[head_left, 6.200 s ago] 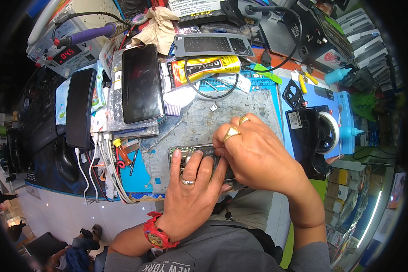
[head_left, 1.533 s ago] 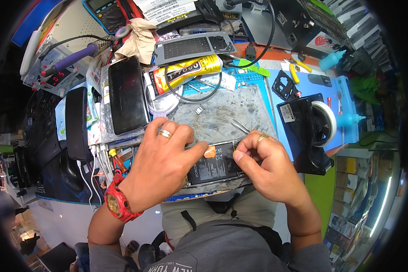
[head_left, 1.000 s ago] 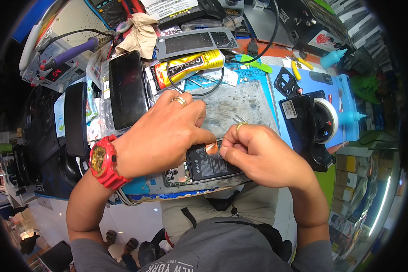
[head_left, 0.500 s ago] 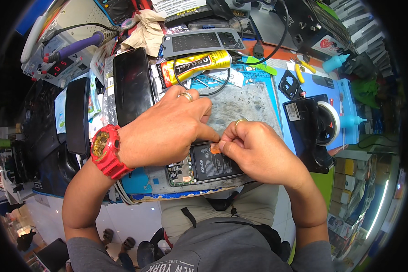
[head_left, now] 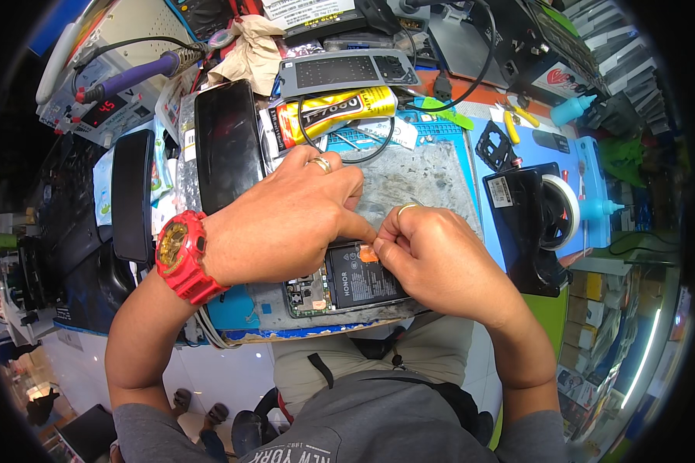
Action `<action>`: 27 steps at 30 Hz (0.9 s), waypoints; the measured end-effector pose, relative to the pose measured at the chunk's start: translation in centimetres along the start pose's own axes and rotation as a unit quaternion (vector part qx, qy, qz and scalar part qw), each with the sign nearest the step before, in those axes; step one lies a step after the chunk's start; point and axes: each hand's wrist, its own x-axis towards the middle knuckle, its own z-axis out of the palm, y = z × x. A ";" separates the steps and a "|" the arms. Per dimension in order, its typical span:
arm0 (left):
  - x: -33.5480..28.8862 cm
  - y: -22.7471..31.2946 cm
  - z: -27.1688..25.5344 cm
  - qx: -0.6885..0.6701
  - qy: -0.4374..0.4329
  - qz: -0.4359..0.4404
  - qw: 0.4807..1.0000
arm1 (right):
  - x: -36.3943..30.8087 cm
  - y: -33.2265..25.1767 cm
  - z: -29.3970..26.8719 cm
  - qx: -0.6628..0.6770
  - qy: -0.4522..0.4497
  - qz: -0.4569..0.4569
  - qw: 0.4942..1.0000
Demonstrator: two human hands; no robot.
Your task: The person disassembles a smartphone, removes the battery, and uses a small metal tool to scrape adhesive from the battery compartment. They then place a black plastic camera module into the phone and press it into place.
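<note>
An opened phone (head_left: pixel 306 294) lies on a worn grey mat near the table's front edge, its dark battery (head_left: pixel 354 281) and part of its circuit board bare. On the battery's far edge is a small orange tab (head_left: pixel 367 253). My right hand (head_left: pixel 440 251) is closed in a pinch beside that tab; whatever its fingertips hold is hidden. Over the phone's far left side reaches my left hand (head_left: pixel 289 204), index finger stretched out to the right hand's fingertips, other fingers loosely bent, thumb hidden. It holds nothing that I can see. A red watch (head_left: pixel 184 255) is on the left wrist.
A yellow glue tube (head_left: pixel 336 116) and a grey phone panel (head_left: pixel 347 73) lie beyond the mat (head_left: pixel 417 174). Two dark phones (head_left: pixel 228 143) are at the left, below a purple-handled soldering iron (head_left: pixel 139 77). Right of the mat are a white tape roll (head_left: pixel 561 210) and yellow-handled pliers (head_left: pixel 510 126).
Both hands stay at the phone's far edge with almost no movement. The orange tab shows slightly more beside the right thumb. The red display at the left reads differently.
</note>
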 end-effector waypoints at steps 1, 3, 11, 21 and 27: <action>0.0 0.0 0.0 -0.001 0.001 0.000 1.000 | 0.0 0.0 0.0 0.000 -0.001 0.000 1.000; 0.0 -0.1 0.1 -0.003 0.003 0.001 1.000 | 0.0 0.0 0.0 -0.001 -0.001 -0.004 1.000; 0.1 0.0 -0.2 -0.005 -0.010 -0.004 1.000 | 0.0 0.2 0.4 -0.014 0.018 -0.015 1.000; 0.0 -0.1 0.0 -0.008 -0.006 -0.004 1.000 | -0.1 0.6 1.1 -0.035 0.043 -0.035 0.998; -0.1 0.0 -0.1 -0.015 -0.004 -0.008 1.000 | -0.3 -0.3 1.1 -0.046 0.079 -0.001 0.996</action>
